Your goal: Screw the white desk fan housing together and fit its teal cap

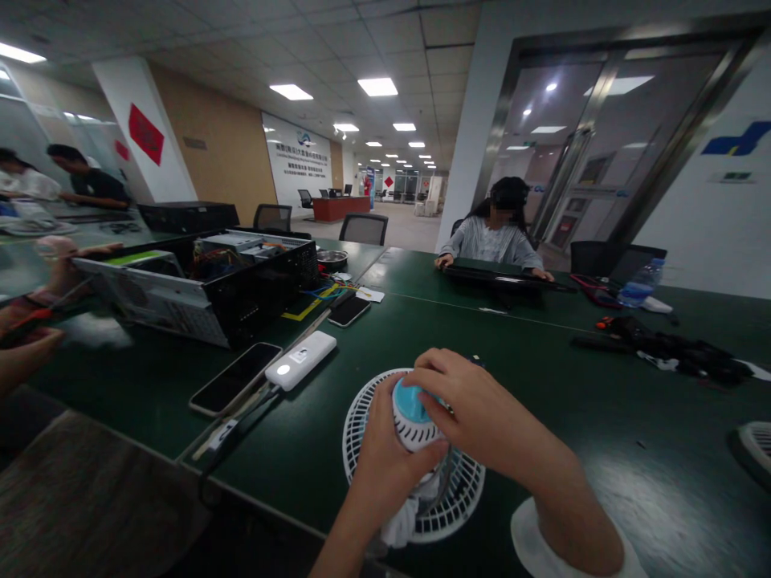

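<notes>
A white round fan grille [355,417] lies flat on the green table, with a slotted white motor housing [415,436] rising from its middle. On top of the housing sits a light-blue cap [409,405]. My left hand [385,453] is wrapped round the housing from the left and below. My right hand [454,397] comes in from the right, its fingers closed on the blue cap; some fingertips are hidden behind it. A crumpled whitish piece [401,522], unclear in kind, hangs by my left wrist.
Left of the grille lie a white power bank [301,360] with a cable and two phones [238,377] [349,310]. An opened computer case [222,297] stands beyond, near another person's hand [27,345]. Across, a person [497,233] holds a dark panel [499,278]. A bottle [642,285] stands right.
</notes>
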`<state>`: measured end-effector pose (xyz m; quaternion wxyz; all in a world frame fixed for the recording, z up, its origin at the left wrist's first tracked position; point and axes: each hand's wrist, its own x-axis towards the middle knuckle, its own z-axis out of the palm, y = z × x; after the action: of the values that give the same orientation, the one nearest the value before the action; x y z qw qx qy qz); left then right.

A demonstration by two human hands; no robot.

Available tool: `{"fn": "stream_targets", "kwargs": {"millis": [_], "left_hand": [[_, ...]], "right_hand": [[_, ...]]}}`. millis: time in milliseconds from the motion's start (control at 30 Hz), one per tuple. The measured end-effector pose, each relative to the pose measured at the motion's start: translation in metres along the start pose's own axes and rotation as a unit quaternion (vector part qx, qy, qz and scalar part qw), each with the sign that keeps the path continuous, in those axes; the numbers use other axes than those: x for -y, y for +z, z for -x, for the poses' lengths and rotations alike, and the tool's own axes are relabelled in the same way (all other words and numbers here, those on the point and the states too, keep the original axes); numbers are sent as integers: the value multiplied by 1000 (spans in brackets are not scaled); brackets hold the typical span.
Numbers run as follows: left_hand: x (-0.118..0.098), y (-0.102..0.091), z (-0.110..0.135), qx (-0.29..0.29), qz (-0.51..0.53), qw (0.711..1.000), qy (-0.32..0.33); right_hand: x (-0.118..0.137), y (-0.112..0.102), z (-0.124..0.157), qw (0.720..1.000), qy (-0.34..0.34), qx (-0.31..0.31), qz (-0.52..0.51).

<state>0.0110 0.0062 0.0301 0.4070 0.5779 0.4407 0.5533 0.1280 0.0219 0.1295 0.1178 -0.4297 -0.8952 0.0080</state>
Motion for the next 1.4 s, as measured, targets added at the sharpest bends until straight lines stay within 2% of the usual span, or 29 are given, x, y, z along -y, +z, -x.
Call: {"fn": "stream_targets", "kwargs": {"millis": [67,133,400,567,633,800,867,900,967,1100,1167,1267,1400], "left_hand": [[0,0,0,2,-6,1000,-2],[1,-1,1,-1,-16,1000,-11],[0,-1,0,3,-20,1000,-13],[0,-1,-1,2,-14,1000,-9],[0,0,-1,1,0,1000,-14],[-1,0,0,-1,-9,1000,-15],[-1,0,0,-6,-14,1000,-15],[-1,0,0,-5,-12,1000,-14],[-1,0,0,-3,-7,1000,-10],[0,-1,0,7,-2,1000,-13],[0,-2,0,8,-4,1000,-11],[0,-2,0,3,-20,1000,-15],[-4,-2,0,13,-14,999,-35]], "right_hand": [[-6,-3,3,999,-44,8,-26],[-9,-5,3,998,-57,17,-38],[-8,-2,-3,998,-59,19,-7],[-3,7,-5,998,-43,-10,48],[3,12,-8,997,-4,-14,74],[20,21,-18,977,172,-12,126],[20,20,-19,972,203,-8,119],[19,17,-18,974,200,-8,105],[12,11,-14,986,154,-13,63],[-8,-1,-1,999,-23,-8,-45],[-16,-5,3,993,-74,20,-89],[-23,-8,3,987,-82,56,-127],[-27,-8,0,982,-86,64,-154]]}}
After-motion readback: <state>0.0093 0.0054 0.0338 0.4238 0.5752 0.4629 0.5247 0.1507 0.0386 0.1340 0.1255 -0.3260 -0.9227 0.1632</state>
